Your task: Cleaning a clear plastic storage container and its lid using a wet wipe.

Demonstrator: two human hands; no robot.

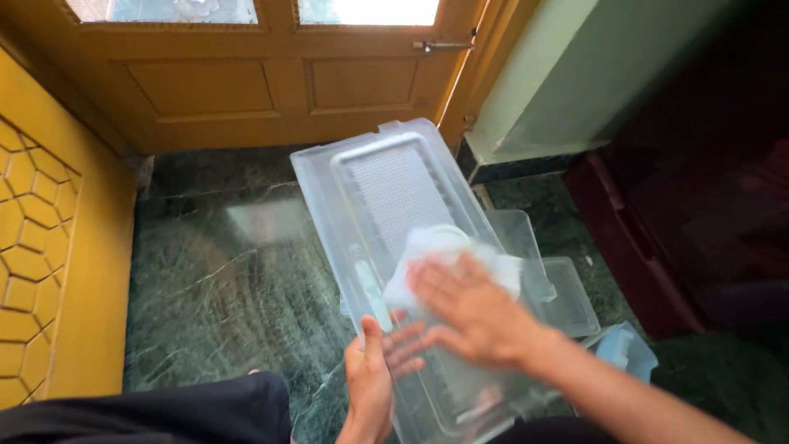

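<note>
Centrally in the frame, a long clear plastic tray [386, 205] runs from the lower middle up toward the door, tilted so its far end points to the upper centre. It is translucent, rectangular with rounded corners, and has a raised inner panel with a fine dotted texture. A white cloth [440, 251], soft and crumpled, lies on the tray's near half. The right hand [472, 308] presses flat on the cloth, fingers spread and pointing to the left, so it is open rather than clenched. The left hand [368, 386] grips the tray's near left edge at the bottom of the frame, thumb up over the rim.

Just right of the tray, smaller clear plastic bins [559, 288] lie on the floor, with a pale blue piece [629, 349] beside them at lower right. The floor [222, 271] is dark green veined marble, glossy. A yellow wooden door [271, 82] with panels fills the top, and a yellow panel with honeycomb relief [33, 247] stands at far left.
</note>
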